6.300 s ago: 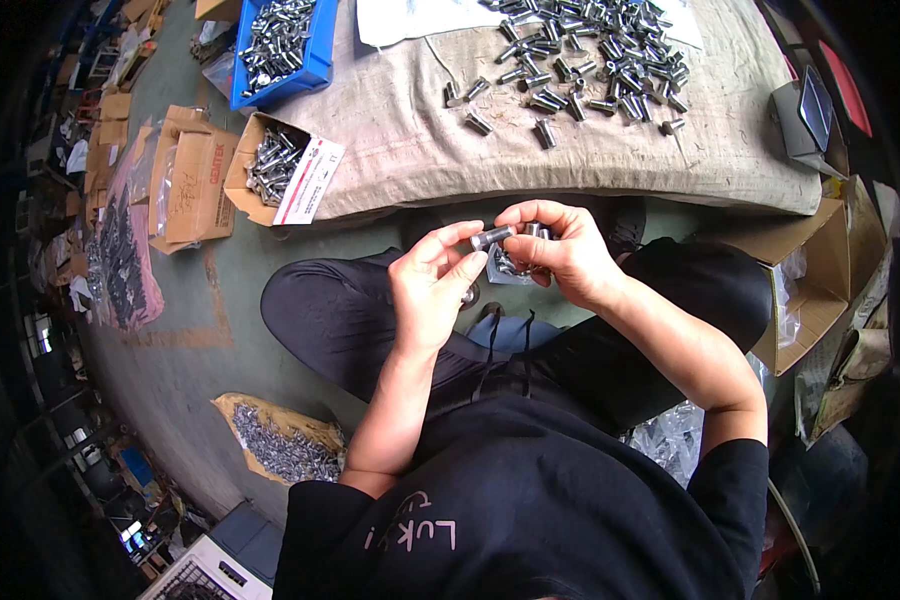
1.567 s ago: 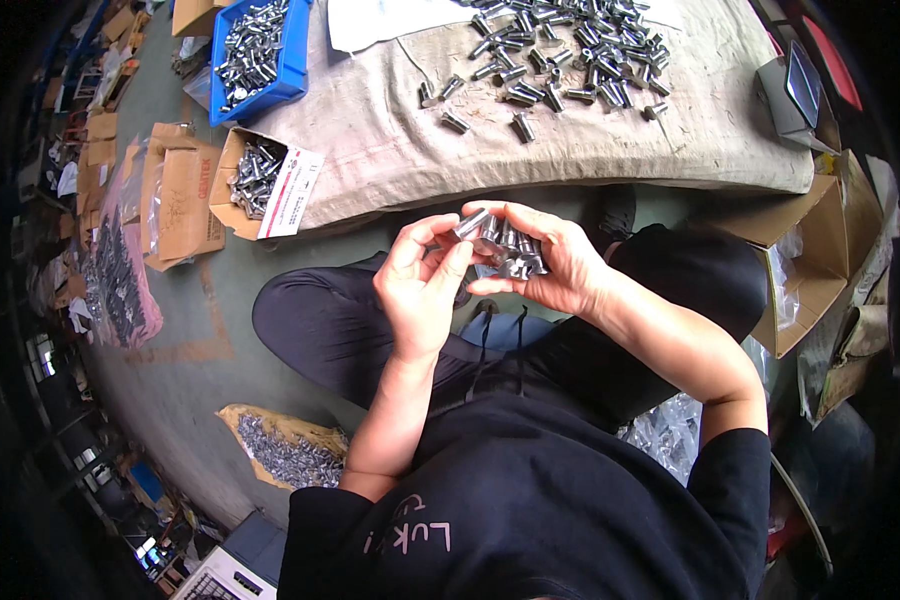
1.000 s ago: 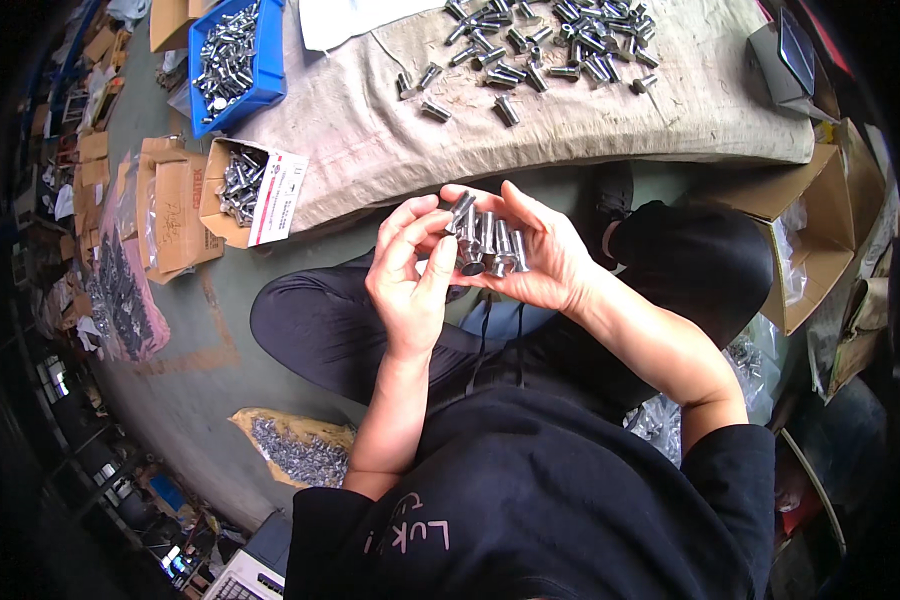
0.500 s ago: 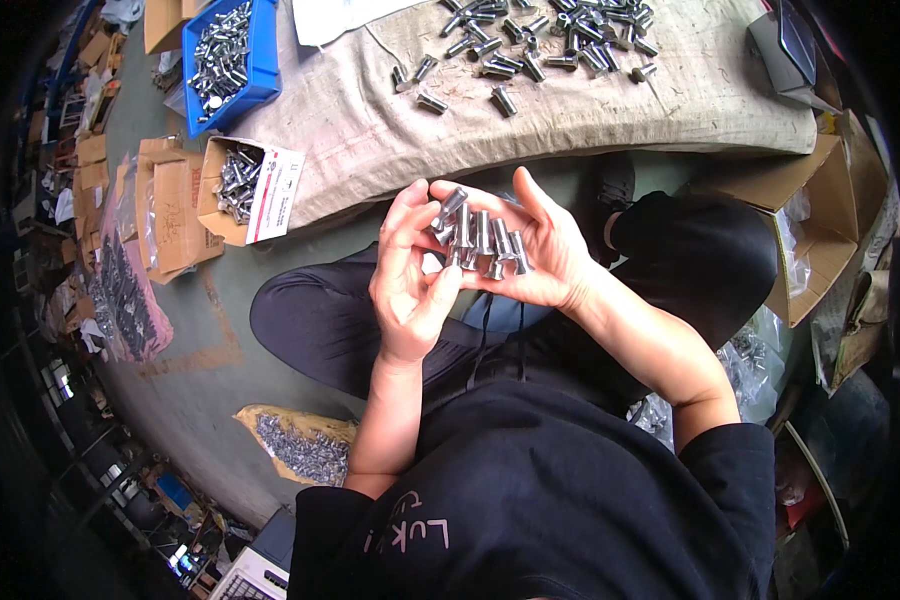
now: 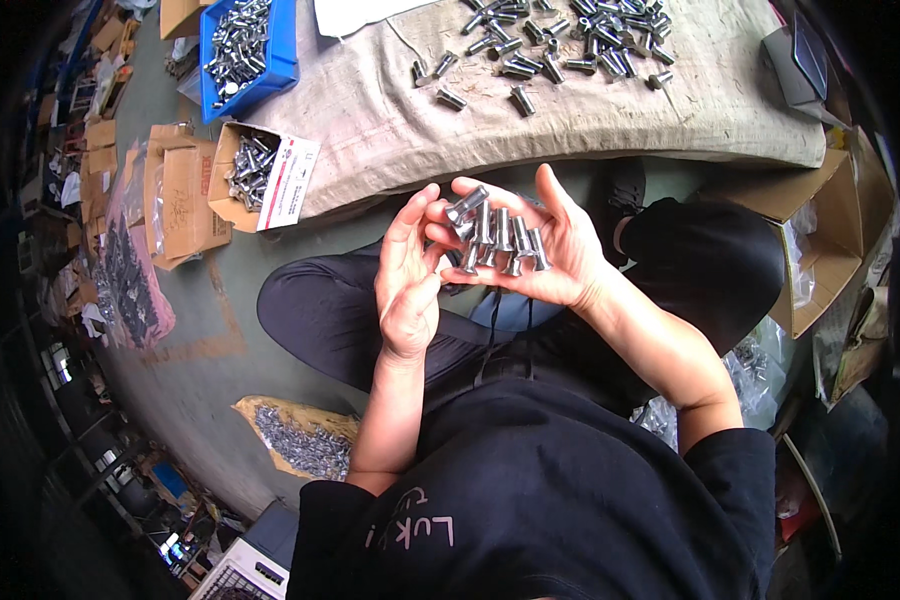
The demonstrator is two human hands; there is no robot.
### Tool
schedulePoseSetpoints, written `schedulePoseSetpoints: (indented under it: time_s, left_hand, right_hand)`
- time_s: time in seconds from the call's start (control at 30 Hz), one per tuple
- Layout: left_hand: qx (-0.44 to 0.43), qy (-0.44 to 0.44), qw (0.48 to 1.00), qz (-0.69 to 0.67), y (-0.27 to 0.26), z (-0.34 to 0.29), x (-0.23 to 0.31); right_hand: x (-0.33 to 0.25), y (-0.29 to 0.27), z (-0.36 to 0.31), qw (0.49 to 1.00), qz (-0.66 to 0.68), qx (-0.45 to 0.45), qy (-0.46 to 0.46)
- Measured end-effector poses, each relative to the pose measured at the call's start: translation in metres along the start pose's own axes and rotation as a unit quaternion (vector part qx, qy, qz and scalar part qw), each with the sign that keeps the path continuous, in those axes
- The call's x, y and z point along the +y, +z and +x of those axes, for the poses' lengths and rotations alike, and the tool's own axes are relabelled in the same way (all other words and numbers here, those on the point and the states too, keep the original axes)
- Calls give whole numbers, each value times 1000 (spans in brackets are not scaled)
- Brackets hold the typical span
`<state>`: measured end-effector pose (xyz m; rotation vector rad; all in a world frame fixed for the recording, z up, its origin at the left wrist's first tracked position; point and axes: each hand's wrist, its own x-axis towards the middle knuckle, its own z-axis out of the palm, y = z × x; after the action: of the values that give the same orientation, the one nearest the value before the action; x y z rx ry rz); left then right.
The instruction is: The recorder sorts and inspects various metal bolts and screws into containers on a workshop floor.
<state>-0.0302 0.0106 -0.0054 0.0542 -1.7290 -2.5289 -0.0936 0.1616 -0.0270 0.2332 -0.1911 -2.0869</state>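
Several shiny metal fasteners (image 5: 503, 235), each a short round shank with a flared head, lie side by side in my right hand (image 5: 570, 250). That hand is palm up and cupped under them, its thumb raised. Beside it on the left is my left hand (image 5: 407, 280), with fingers spread and its thumb apart from the fasteners. Its fingertips reach the left edge of the bunch, next to a tilted fastener (image 5: 467, 205); whether they touch it I cannot tell. Similar loose fasteners (image 5: 595, 40) are scattered on the cloth-covered work surface (image 5: 390, 130) ahead.
At the far left a blue bin (image 5: 282, 75) and an open carton (image 5: 232, 205) hold more fasteners. Another carton (image 5: 195, 200) stands beside them. A yellowish sack (image 5: 260, 425) of small metal parts lies at lower left. On the right are an open cardboard box (image 5: 830, 260) and a dark-screened device (image 5: 795, 65).
My left thumb has drawn back from the fasteners, and the left hand has opened a little. The fasteners in my right palm have shifted slightly. The whole view has moved a little.
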Motion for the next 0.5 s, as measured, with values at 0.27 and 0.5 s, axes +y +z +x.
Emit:
schedulePoseSetpoints:
  time_s: [0.27, 0.5]
  left_hand:
    - [82, -68, 994, -6, -20, -4, -15]
    - [235, -218, 947, 23, -56, -20, -71]
  right_hand:
    - [-6, -14, -2, 999, -34, 27, -3]
    - [-37, -87, 2, 895, -213, 388, -51]
